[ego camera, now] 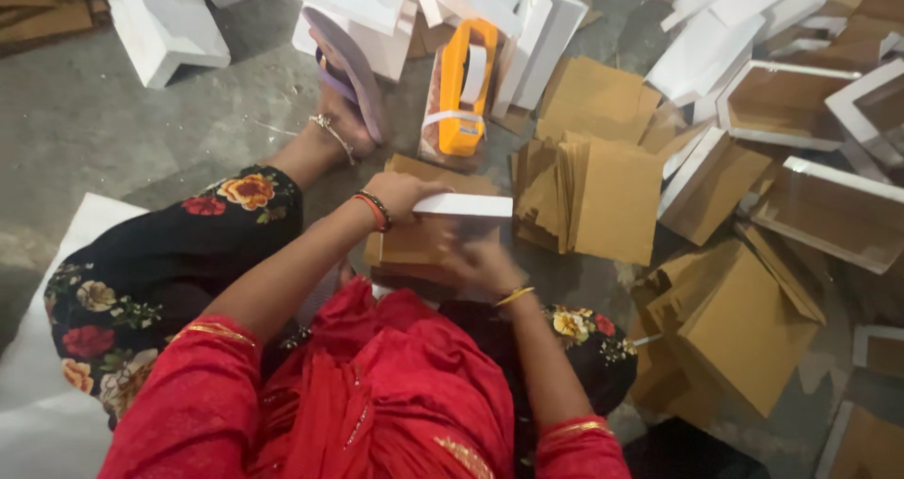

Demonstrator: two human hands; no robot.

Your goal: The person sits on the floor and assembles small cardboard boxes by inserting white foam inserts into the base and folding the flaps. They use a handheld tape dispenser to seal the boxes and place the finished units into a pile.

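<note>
My left hand point(400, 194) grips the left end of a white strip point(466, 205), the white-covered edge of a brown cardboard piece point(414, 243) lying in front of my knees. My right hand point(482, 264) rests on the same cardboard, pressing its near right part, fingers blurred. Just beyond the piece stands an orange tape dispenser point(461, 88) on the floor. My foot in a lilac sandal point(347, 64) lies to its left.
A stack of brown cardboard squares point(603, 192) stands right of my hands, more loose brown sheets point(744, 324) nearer right. Finished white-edged box trays point(829, 211) lie at far right. White foam or board blocks point(165, 22) crowd the top. Grey concrete floor point(113, 130) lies left.
</note>
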